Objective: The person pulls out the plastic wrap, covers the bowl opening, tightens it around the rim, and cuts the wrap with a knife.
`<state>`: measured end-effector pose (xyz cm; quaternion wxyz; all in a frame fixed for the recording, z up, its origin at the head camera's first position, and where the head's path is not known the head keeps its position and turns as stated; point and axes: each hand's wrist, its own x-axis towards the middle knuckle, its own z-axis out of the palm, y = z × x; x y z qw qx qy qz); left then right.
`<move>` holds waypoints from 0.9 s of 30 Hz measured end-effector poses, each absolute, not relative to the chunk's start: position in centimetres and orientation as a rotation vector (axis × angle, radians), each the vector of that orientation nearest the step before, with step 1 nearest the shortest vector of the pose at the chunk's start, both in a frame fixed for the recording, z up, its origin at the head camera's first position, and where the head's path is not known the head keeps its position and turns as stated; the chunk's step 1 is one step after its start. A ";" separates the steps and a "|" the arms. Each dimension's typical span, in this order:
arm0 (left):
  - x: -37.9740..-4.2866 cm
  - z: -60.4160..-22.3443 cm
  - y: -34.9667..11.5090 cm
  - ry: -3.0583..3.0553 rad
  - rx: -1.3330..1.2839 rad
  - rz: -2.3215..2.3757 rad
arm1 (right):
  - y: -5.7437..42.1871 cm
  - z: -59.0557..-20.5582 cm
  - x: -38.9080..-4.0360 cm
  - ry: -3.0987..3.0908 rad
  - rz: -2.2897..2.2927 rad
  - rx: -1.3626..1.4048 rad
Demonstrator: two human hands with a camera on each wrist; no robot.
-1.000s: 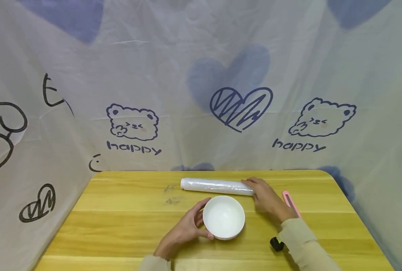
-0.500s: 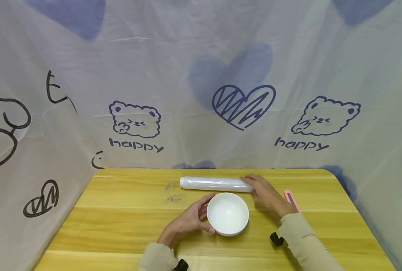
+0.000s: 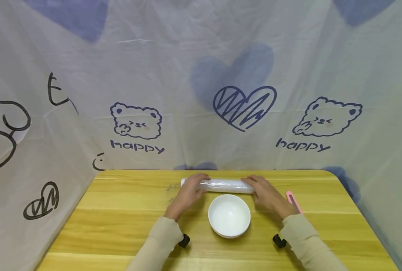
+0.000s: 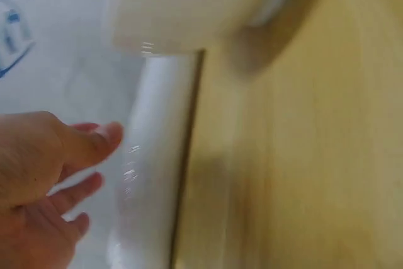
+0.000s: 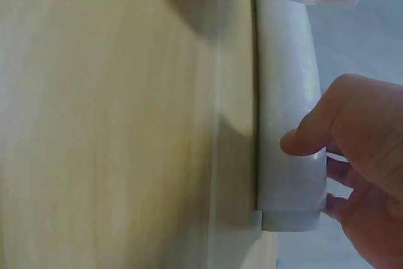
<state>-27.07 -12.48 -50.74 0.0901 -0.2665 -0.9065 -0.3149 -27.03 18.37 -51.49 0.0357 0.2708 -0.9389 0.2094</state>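
Observation:
A roll of cling film [image 3: 226, 185] lies sideways near the table's far edge. My right hand [image 3: 265, 194] grips its right end; in the right wrist view the thumb [image 5: 308, 137] presses the near side and the other fingers reach behind. Over the roll's left part is my left hand [image 3: 188, 194], thumb and fingers spread apart. The left wrist view, somewhat blurred, has that hand [image 4: 38, 174] beside the film roll [image 4: 151, 174] with no clear grip. A white bowl [image 3: 229, 215] stands upright between my forearms, nearer than the roll and held by neither hand.
On the wooden table [image 3: 119, 226] a pink utility knife [image 3: 291, 198] lies just right of my right wrist, partly covered by the sleeve. Behind the table hangs a printed cloth [image 3: 187, 150], with more cloth at both sides.
My left hand has let go of the bowl and moved forward to the left part of the roll. The bowl has shifted slightly right. My right hand stays on the roll's right end.

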 end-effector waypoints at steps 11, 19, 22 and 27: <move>-29.8 -52.5 -10.3 -2.624 -0.940 -0.818 | 15.2 -51.4 -28.2 -2.732 0.710 0.920; -29.5 -53.0 -9.4 -2.666 -0.881 -0.710 | 14.5 -51.7 -28.2 -2.741 0.670 0.894; -29.6 -52.7 -9.3 -2.663 -0.878 -0.742 | 14.6 -51.6 -28.3 -2.717 0.653 0.912; -29.8 -52.3 -9.2 -2.646 -0.921 -0.771 | 14.9 -51.3 -28.6 -2.681 0.675 0.935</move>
